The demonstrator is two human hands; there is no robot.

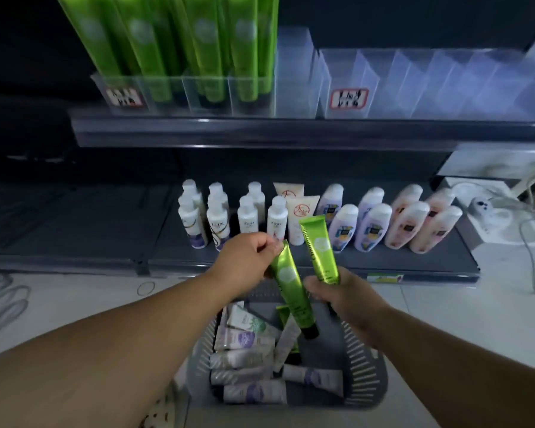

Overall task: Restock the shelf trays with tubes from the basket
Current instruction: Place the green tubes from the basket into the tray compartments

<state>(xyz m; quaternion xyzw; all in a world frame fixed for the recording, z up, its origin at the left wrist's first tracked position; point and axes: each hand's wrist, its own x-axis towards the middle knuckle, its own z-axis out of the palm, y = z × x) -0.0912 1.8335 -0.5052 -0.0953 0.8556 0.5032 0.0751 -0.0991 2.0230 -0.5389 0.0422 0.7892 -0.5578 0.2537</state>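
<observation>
My left hand (244,261) pinches the flat crimped end of a green tube (291,288) that hangs cap-down over the grey basket (365,375). My right hand (343,301) grips a second green tube (318,248) near its cap, its crimped end pointing up. Inside the basket lie several white and lilac tubes (247,359), plus another green one partly hidden. On the upper shelf, a clear tray (167,94) at the left holds several upright green tubes (198,44). The clear tray compartments (414,84) to its right hold nothing.
The lower shelf (383,261) carries rows of small white bottles (247,214), cream tubes and lilac and pink bottles (374,223). A white box with cables (488,211) sits at the right. White floor tiles surround the basket.
</observation>
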